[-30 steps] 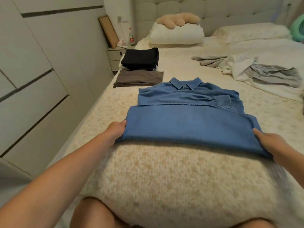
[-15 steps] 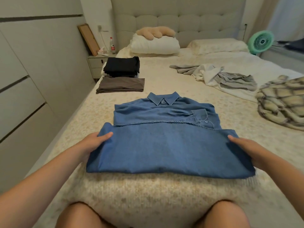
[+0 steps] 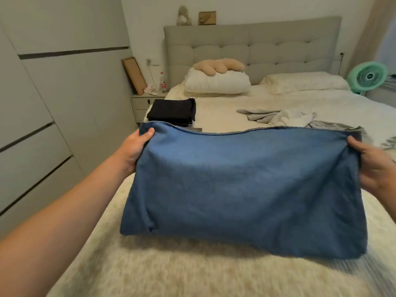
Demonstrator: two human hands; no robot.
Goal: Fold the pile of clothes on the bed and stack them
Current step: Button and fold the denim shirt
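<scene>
Left hand [image 3: 134,150] grips the upper left corner of the folded blue denim shirt [image 3: 242,189], thumb over the top edge; right hand [image 3: 374,166] grips the upper right corner likewise. The shirt hangs raised between them above the bed [image 3: 171,273] (its lower edge near the fuzzy cover). Beyond lie a folded black stack [image 3: 172,111], left, and unfolded grey and white clothes [image 3: 285,117], right.

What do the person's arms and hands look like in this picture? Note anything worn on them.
Both arms are bare: no sleeve shows on the left forearm or at the right wrist. The left hand and right hand wear no gloves, and no ring, watch or bracelet shows.
</scene>
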